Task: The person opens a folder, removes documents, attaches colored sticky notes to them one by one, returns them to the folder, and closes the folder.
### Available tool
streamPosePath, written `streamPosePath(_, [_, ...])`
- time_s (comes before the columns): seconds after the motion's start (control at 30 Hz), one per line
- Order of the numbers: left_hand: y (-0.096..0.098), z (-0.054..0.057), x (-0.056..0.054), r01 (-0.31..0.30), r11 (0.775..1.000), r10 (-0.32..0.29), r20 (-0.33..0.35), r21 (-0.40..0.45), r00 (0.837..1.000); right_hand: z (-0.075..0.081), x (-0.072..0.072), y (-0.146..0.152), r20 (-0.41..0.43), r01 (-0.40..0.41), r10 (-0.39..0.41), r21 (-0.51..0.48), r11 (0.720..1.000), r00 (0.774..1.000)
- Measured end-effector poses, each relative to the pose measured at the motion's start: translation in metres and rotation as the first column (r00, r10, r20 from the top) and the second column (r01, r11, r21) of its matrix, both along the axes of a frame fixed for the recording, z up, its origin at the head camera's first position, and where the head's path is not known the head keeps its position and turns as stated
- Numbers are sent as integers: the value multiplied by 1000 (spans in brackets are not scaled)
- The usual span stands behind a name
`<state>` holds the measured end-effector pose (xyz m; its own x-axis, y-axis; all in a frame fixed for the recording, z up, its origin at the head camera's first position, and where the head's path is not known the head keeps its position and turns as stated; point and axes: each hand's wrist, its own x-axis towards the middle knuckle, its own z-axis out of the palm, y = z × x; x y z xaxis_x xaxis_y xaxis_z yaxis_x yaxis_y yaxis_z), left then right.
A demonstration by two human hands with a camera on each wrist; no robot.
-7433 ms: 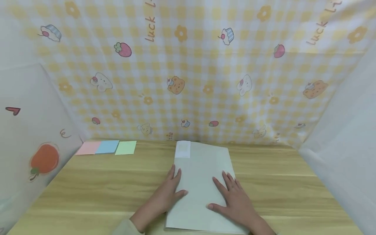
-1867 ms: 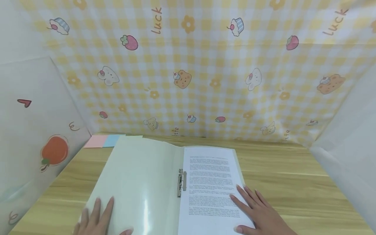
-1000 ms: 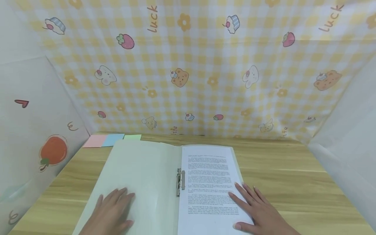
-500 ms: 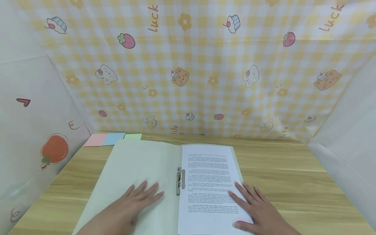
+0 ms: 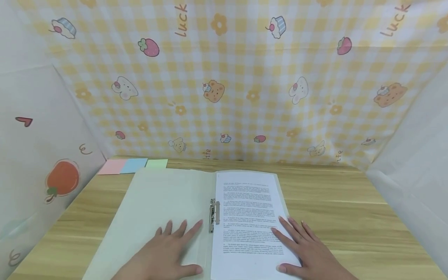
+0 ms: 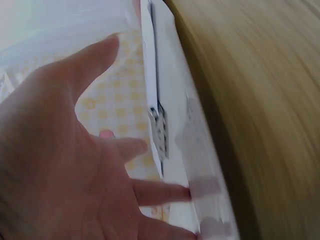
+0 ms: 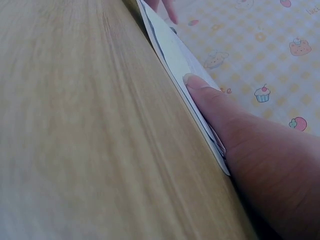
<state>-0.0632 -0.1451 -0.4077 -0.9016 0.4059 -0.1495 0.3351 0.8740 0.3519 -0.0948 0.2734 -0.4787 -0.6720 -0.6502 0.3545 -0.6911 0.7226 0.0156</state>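
Note:
An open file folder [image 5: 157, 198] lies on the wooden table, its pale cover spread to the left. Printed paper sheets [image 5: 245, 217] fill its right side, and a metal clip [image 5: 212, 216] sits along the inner spine. My left hand [image 5: 164, 252] is over the cover with fingers spread, the forefinger pointing toward the clip. In the left wrist view the fingertips [image 6: 182, 192] of that hand meet the cover's surface. My right hand [image 5: 308, 249] rests flat at the right edge of the sheets. Its thumb [image 7: 210, 97] presses on the paper in the right wrist view.
Pink [image 5: 111, 166], blue [image 5: 133, 165] and green sticky notes [image 5: 156, 163] lie in a row at the back left, the green one right behind the folder's corner. A yellow checked cloth [image 5: 241, 77] hangs behind the table [image 5: 332, 202]; white cloth closes both sides.
The folder, closed under both hands at first, now lies open. My left hand has slid across the cover from the left toward the spine. My right hand has lately stayed on the sheets' edge.

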Motion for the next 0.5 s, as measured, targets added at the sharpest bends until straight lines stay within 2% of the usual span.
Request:
streamPosePath(0.1, [9, 0, 1, -29, 1000, 29, 6, -5, 1000, -1, -1, 0, -3, -5, 5, 0, 1000, 1000])
streamPosePath(0.3, [21, -3, 0, -99, 994, 102, 82, -36, 991, -1, -1, 1, 3, -2, 2, -3, 1000, 1000])
streamPosePath(0.4, [24, -5, -1, -101, 994, 104, 91, -39, 990, -1, -1, 1, 3, -1, 1, -2, 1000, 1000])
streamPosePath(0.5, [26, -9, 0, -87, 995, 89, 68, -41, 994, -2, -1, 0, 4, -4, 4, -2, 1000, 1000])
